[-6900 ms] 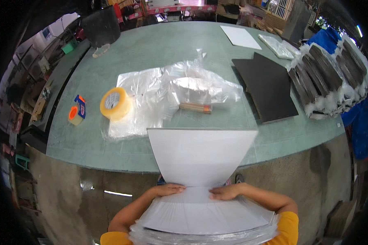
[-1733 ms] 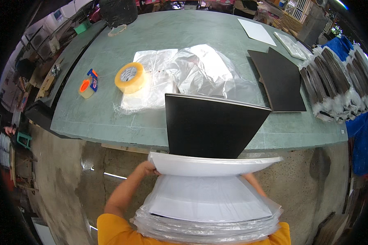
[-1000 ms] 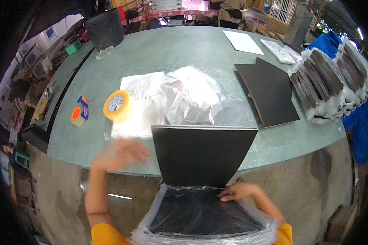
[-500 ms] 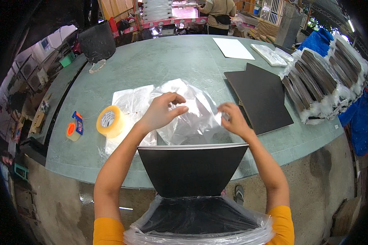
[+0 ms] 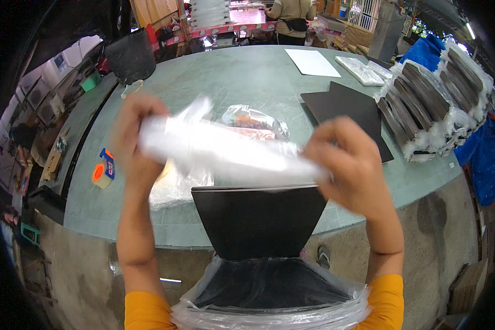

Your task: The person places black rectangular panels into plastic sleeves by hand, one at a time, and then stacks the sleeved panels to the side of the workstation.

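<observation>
Between my two hands a clear plastic bag (image 5: 225, 146) is stretched out above the table, smeared by motion. My left hand (image 5: 140, 129) is closed on one end of it, and my right hand (image 5: 349, 162) pinches the other end. Just below the bag stands a black board (image 5: 258, 223), tilted, its top edge at the table's near edge. Closer to me lies a stack of black boards in clear plastic wrap (image 5: 258, 286). Under the held bag, more clear plastic (image 5: 181, 190) lies flat on the table, and the tape roll beside it is mostly hidden.
The green table (image 5: 203, 71) carries an orange-and-blue tape dispenser (image 5: 103, 170) at left and loose black boards (image 5: 349, 113) at right. A printed plastic packet (image 5: 256, 118) lies mid-table. Wrapped board bundles (image 5: 429, 104) line the right edge. A white sheet (image 5: 312, 62) lies farther back, and another person (image 5: 291, 19) stands beyond.
My hands have moved apart and lifted the clear plastic bag off the table, pulling it taut. The printed packet beneath has come into view, and the tape roll is now mostly covered.
</observation>
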A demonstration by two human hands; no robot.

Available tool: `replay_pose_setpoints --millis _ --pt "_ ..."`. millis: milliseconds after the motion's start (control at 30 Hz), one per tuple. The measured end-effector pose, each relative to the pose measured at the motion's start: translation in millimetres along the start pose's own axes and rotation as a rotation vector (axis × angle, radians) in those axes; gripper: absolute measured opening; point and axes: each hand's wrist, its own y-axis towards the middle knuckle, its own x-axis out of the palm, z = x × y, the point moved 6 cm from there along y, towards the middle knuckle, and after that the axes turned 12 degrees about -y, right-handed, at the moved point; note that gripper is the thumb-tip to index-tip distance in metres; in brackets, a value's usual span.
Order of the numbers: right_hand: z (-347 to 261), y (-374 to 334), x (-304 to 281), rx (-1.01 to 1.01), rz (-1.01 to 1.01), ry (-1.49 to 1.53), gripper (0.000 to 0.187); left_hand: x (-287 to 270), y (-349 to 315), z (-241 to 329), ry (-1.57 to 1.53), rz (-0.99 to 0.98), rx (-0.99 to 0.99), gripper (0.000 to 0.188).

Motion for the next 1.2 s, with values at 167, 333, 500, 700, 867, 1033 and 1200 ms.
replay_pose_setpoints --millis 167,333,500,700,867,1033,1200 --pt "-47.6 -85.1 47.7 -0.035 -0.842 1.084 0.028 16.8 -197.1 6.8 -0.482 -1.555 -0.877 0.038" --pt "-45.1 -144.8 126.3 0.752 -0.408 2.298 0.056 12.2 -298.3 -43.8 -0.529 -0.653 -1.657 0.061" --pt "-50.1 -159.2 152.1 0.797 -0.596 1.242 0.04 15.9 -294.0 -34.0 -0.518 -0.544 -1.707 0.053" --pt "-64.3 -132.8 134.5 0.793 -0.328 1.613 0.05 -10.9 -328.8 -69.4 -0.783 -0.247 -1.594 0.042" --pt "-66.2 -156.2 157.9 0.894 -0.54 1.918 0.036 -12.2 -330.5 -79.6 -0.995 -0.073 -1.541 0.04" --pt "-53.5 -165.1 159.4 0.957 -0.508 1.781 0.019 -29.7 -270.9 -62.4 0.17 -0.716 -1.11 0.034" --pt "-60.3 -141.6 156.1 0.939 -0.603 1.426 0.021 10.7 -196.8 4.0 0.001 -0.399 -0.865 0.035"
